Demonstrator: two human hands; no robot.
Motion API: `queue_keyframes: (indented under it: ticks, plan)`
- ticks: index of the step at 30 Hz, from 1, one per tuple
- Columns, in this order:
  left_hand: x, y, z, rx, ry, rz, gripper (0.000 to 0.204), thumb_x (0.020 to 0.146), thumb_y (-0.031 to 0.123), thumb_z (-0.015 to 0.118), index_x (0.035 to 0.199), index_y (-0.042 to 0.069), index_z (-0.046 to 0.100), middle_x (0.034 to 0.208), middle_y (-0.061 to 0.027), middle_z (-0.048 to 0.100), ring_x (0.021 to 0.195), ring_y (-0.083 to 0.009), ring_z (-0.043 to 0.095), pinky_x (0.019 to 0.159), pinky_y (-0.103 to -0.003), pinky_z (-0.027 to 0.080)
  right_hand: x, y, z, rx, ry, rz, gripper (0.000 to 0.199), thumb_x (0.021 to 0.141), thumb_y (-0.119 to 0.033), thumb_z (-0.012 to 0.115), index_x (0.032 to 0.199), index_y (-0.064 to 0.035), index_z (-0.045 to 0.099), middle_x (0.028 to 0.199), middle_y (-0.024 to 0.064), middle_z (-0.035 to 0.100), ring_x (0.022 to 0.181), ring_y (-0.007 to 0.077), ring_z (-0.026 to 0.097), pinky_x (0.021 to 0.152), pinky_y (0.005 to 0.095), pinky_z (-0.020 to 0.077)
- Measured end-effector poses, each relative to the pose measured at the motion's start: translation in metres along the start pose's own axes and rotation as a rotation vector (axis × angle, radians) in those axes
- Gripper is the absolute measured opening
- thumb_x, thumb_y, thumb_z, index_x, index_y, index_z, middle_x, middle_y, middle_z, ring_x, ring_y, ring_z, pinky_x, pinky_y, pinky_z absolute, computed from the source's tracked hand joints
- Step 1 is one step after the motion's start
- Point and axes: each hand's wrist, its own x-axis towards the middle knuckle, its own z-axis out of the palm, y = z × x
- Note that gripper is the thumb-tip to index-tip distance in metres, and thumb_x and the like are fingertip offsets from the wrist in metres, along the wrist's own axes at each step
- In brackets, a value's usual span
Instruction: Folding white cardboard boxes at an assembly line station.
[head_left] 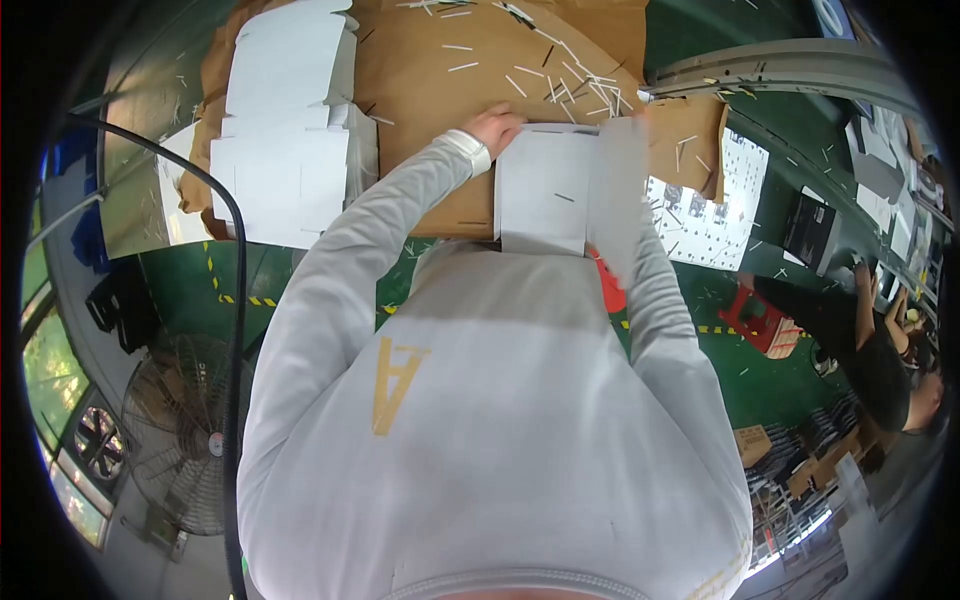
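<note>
A stack of white flat card sheets (545, 185) lies at the near edge of the brown-papered table, in front of my body. My left hand (495, 129) rests at its far left corner, fingers stretched along the edge. A white sheet (620, 195) stands tilted up on the stack's right side, smeared by motion. My right forearm (660, 290) reaches up behind that sheet, which hides most of my right hand; its fingers are blurred. A small dark strip (564, 198) lies on the stack.
Two tall piles of white card blanks (280, 180) stand at the left. Thin paper strips (600, 90) litter the brown paper (420, 60). A black cable (240, 300) hangs at left near a floor fan (180, 430). Another person (880, 360) is at far right, near a red stool (760, 325).
</note>
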Motion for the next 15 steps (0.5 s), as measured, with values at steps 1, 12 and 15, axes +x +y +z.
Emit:
queue_keyframes:
  ticks: [1,12,15]
  plan:
    - [0.003,0.000,0.000,-0.004,0.000,0.010,0.021,0.085,0.012,0.050,0.103,0.006,0.059,0.103,-0.0146,0.054,0.093,-0.0338,0.054,0.081,-0.038,0.045,0.001,-0.004,0.003,-0.005,0.000,-0.010,0.010,0.088,-0.011,0.046,0.091,-0.0028,0.052,0.073,0.0052,0.052,0.073,0.0206,0.054,0.076,0.0328,0.0447]
    - [-0.008,0.010,-0.006,0.307,0.053,0.263,0.039,0.080,0.010,0.055,0.119,0.013,0.053,0.095,-0.0105,0.050,0.092,-0.0283,0.053,0.081,-0.037,0.045,-0.033,-0.020,0.008,-0.661,-0.150,-0.227,0.018,0.089,-0.013,0.044,0.102,-0.0035,0.052,0.082,0.0035,0.056,0.075,0.0151,0.053,0.073,0.0282,0.0433]
    - [-0.015,0.014,-0.004,0.342,-0.034,0.360,0.051,0.080,0.014,0.055,0.129,0.017,0.043,0.094,-0.0100,0.048,0.089,-0.0273,0.052,0.080,-0.035,0.045,-0.031,-0.006,0.015,-0.841,-0.182,-0.291,0.020,0.090,-0.013,0.043,0.105,-0.0037,0.053,0.085,0.0030,0.057,0.076,0.0136,0.052,0.073,0.0270,0.0429]
